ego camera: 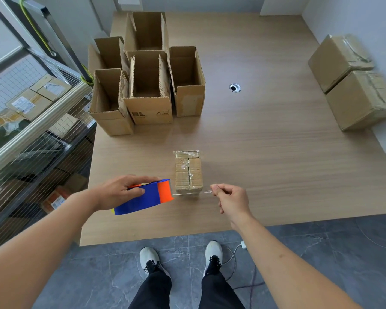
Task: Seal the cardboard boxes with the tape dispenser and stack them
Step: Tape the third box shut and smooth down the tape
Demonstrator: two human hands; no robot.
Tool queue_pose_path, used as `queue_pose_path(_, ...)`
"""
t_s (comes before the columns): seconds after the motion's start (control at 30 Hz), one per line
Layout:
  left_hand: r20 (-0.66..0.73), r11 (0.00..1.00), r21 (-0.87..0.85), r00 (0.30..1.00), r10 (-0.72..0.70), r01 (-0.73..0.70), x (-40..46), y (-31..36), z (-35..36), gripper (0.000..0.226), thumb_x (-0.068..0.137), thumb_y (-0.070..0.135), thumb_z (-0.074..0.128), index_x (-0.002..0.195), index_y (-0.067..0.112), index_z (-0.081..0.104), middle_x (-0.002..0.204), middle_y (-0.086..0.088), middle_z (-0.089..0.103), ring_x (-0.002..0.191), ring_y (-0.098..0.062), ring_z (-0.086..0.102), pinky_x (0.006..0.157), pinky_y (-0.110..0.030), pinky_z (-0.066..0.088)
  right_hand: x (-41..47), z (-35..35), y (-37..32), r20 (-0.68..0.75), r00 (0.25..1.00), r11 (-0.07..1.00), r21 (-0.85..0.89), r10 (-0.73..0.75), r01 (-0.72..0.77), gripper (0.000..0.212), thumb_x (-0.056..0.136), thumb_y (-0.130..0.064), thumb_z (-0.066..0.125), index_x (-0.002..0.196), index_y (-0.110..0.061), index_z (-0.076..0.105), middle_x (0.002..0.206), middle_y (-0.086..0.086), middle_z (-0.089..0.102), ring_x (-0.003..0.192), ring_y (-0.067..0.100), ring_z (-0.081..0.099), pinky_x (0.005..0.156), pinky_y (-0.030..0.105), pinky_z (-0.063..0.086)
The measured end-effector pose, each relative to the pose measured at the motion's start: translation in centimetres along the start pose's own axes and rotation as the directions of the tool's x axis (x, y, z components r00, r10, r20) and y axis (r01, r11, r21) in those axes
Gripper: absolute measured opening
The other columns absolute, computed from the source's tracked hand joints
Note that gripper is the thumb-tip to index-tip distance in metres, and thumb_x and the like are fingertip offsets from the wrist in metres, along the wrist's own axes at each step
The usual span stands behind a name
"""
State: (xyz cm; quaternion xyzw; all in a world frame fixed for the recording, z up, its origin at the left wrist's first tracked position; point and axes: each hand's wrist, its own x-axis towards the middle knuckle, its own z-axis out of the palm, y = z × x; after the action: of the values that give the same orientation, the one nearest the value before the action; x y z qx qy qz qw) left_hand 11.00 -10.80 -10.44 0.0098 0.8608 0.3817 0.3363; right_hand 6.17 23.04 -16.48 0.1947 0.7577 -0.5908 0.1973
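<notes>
Head view: one small closed box (189,172), flaps shut with clear tape across its far end, standing on the wooden table (265,152) just beyond and between the two hands. Left hand (118,192) grips a blue and orange tape dispenser (146,197) from above, just left of the box; right hand (230,199) pinches the free end of a clear tape strip (191,193) drawn taut across the box's near face. Farther beyond the left hand, five open boxes (147,85) clustered; far beyond the right hand, two sealed boxes (352,83) side by side, touching.
</notes>
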Motion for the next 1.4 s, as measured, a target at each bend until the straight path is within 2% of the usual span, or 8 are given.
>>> queue_pose_path(0.13,0.003,0.996,0.057,0.998,-0.064,0.064,0.9,-0.6,-0.4,0.05,0.09,0.055,0.04,0.136,0.074,0.037,0.127,0.012,0.055,0.113,-0.014,0.053,0.104,-0.047,0.042,0.8,1.1,1.0,-0.02,1.0,1.0,0.002,0.008,-0.008,0.004,0.091,-0.023,0.077,0.093,-0.021,0.081,0.076,-0.002,0.075,0.043,0.003,0.046,0.046,0.024,0.04)
queue_pose_path(0.33,-0.031,0.988,0.146,0.998,-0.054,0.058,2.7,-0.3,-0.1,0.049,0.105,0.039,0.044,0.133,0.078,0.033,0.115,0.011,0.054,0.103,-0.01,0.051,0.092,-0.038,0.043,2.4,2.9,2.2,-0.01,1.0,0.993,-0.114,0.026,-0.027,0.006,0.09,-0.035,0.076,0.084,-0.035,0.079,0.082,-0.015,0.076,0.079,0.008,0.066,0.068,0.027,0.047)
queue_pose_path(0.47,-0.041,0.986,0.158,0.998,-0.047,0.053,3.1,-0.3,0.3,0.052,0.106,0.035,0.044,0.128,0.08,0.033,0.113,0.01,0.053,0.101,-0.009,0.05,0.086,-0.034,0.041,2.9,3.2,1.7,0.018,0.996,0.961,-0.263,0.093,-0.085,0.07,0.081,-0.06,0.073,0.144,-0.042,0.049,0.114,-0.009,0.064,0.1,0.016,0.062,0.087,0.033,0.051)
queue_pose_path(0.57,-0.044,0.993,0.115,0.998,-0.036,0.041,3.2,-0.2,0.8,0.053,0.106,0.034,0.045,0.128,0.081,0.034,0.108,0.008,0.053,0.098,-0.013,0.052,0.089,-0.036,0.043,2.5,2.9,1.1,-0.003,0.991,0.903,-0.412,-0.134,0.12,0.054,0.095,-0.041,0.065,0.146,-0.035,0.05,0.126,-0.005,0.06,0.115,0.015,0.057,0.098,0.034,0.048)
queue_pose_path(0.7,-0.041,0.999,0.043,0.999,-0.002,0.003,4.1,0.7,2.2,0.053,0.106,0.034,0.045,0.134,0.078,0.034,0.111,0.004,0.054,0.098,-0.014,0.053,0.089,-0.035,0.044,1.8,5.3,-0.1,0.289,0.759,0.529,-0.574,-0.584,0.626,0.051,0.106,-0.036,0.033,0.156,-0.026,0.039,0.161,-0.001,0.038,0.148,0.019,0.032,0.12,0.038,0.028)
queue_pose_path(0.87,-0.056,0.999,-0.031,0.998,0.026,-0.028,3.8,-0.2,2.8,0.05,0.095,0.047,0.042,0.137,0.074,0.035,0.117,0.004,0.056,0.104,-0.013,0.054,0.097,-0.038,0.044,3.6,5.6,0.8,0.514,0.723,0.261,-0.701,-0.461,0.664,0.061,0.106,-0.044,0.011,0.163,-0.022,0.013,0.17,-0.01,-0.003,0.156,0.01,-0.01,0.127,0.041,-0.005)
queue_pose_path(1.23,-0.112,0.999,0.03,0.993,-0.024,0.027,3.2,-2.6,4.0,0.048,0.105,0.044,0.043,0.137,0.077,0.029,0.104,0.009,0.052,0.091,-0.008,0.053,0.077,-0.025,0.039,3.5,5.8,0.7,0.524,0.754,0.276,-0.716,-0.395,0.642,0.061,0.104,-0.045,0.007,0.163,-0.03,0.006,0.168,-0.015,-0.007,0.154,0.005,-0.015,0.124,0.035,-0.014)
queue_pose_path(1.4,-0.173,0.989,0.113,0.982,-0.075,0.095,5.1,-0.2,4.5,0.047,0.105,0.034,0.042,0.148,0.051,0.04,0.102,0.007,0.061,0.086,-0.015,0.057,0.072,-0.029,0.04,3.5,5.7,0.2,0.534,0.76,0.292,-0.71,-0.369,0.641,0.063,0.101,-0.051,0.004,0.162,-0.033,0.004,0.167,-0.019,-0.009,0.153,0.003,-0.017,0.123,0.034,-0.016)
